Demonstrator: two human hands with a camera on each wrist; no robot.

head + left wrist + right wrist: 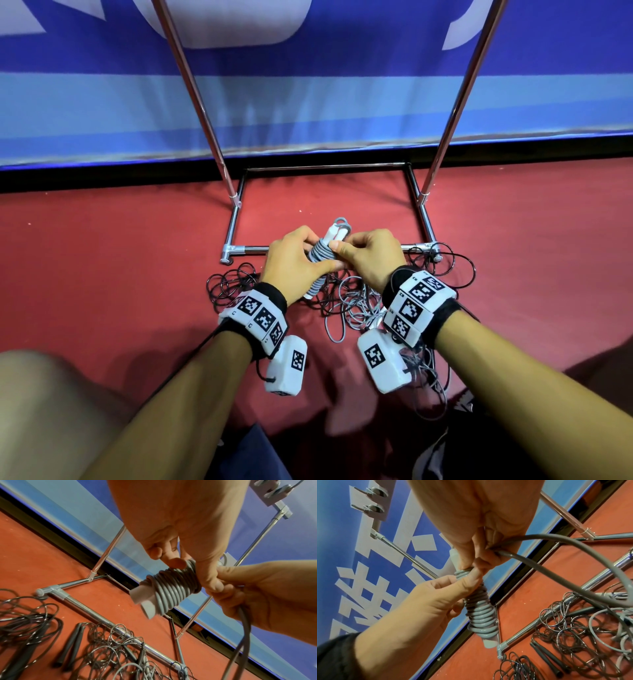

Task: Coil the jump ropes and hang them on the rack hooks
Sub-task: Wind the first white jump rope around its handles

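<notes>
Two hands: my left hand (294, 262) grips the coiled grey jump rope (322, 255); my right hand (368, 255) pinches its upper turns.

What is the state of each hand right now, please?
Left hand: closed, holding the grey jump rope wound round its handles.
Right hand: closed, pinching the loose end of the same rope.

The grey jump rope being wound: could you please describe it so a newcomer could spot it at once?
Start at the chrome rack standing on the red floor. Before its front bar, both hands hold the grey jump rope, its cord wrapped tightly round pale handles. The other ropes lie loose and tangled on the floor.
</notes>
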